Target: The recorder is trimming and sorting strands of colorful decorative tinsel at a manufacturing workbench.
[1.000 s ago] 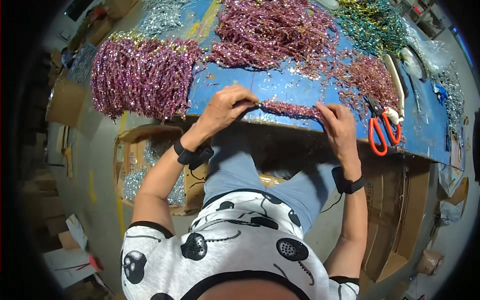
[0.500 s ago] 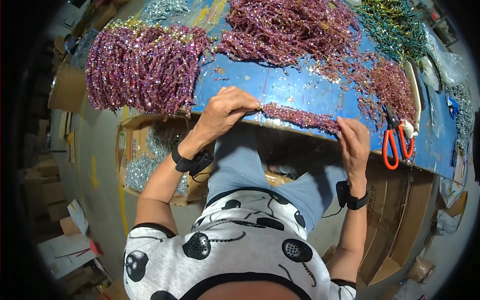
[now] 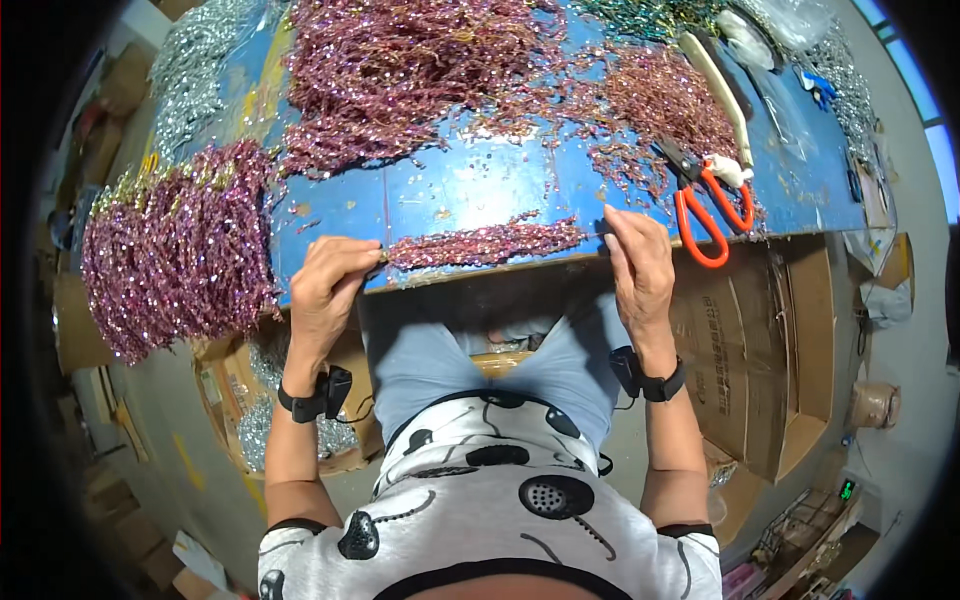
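Note:
A bundle of sparkling pink tinsel strands (image 3: 482,246) lies lengthwise along the front edge of the blue table (image 3: 350,205). My left hand (image 3: 326,284) pinches its left end between thumb and fingertips. My right hand (image 3: 642,268) is just beyond the bundle's right end, thumb and fingers stretched out and slightly apart, holding nothing. Right of that hand lie scissors (image 3: 688,171) with red handles, which jut over the table edge.
A large heap of pink tinsel (image 3: 410,75) covers the back of the table. More pink strands (image 3: 180,250) hang over the left edge. Loose pink pieces (image 3: 665,95), green tinsel (image 3: 650,18) and silver tinsel (image 3: 190,70) lie around. Below at right stands a cardboard box (image 3: 715,350).
The view has swung to the right, so the table things appear farther left. My right hand has let go of the bundle's right end; my left hand still pinches the other end.

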Tool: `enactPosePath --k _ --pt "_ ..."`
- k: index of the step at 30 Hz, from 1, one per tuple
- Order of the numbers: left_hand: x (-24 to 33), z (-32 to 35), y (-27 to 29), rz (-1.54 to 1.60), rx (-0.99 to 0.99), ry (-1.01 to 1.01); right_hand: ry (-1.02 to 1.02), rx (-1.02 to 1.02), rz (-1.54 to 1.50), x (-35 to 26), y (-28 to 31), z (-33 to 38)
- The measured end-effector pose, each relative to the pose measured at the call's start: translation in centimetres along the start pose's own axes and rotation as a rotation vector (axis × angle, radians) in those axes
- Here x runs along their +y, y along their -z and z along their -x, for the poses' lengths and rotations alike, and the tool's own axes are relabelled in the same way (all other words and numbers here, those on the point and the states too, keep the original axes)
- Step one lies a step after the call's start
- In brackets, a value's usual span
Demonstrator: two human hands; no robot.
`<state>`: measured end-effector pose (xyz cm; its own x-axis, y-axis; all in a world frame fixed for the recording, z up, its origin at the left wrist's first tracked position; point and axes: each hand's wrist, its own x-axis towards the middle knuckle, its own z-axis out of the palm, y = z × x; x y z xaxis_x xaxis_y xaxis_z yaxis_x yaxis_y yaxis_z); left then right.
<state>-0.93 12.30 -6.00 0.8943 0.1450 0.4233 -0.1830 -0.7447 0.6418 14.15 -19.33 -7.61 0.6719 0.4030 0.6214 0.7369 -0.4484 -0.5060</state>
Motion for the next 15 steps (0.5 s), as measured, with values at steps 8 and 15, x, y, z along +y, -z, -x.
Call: enactPosePath --k 8,15 --pt "-0.3 0.0 -0.1 -0.019 0.007 -0.019 -0.002 -0.183 0.049 -0.3 0.4 -1.1" --pt "0.0 0.4 0.4 -0.019 0.004 0.011 -0.118 -0.010 0.139 -1.3 1.3 -1.7"
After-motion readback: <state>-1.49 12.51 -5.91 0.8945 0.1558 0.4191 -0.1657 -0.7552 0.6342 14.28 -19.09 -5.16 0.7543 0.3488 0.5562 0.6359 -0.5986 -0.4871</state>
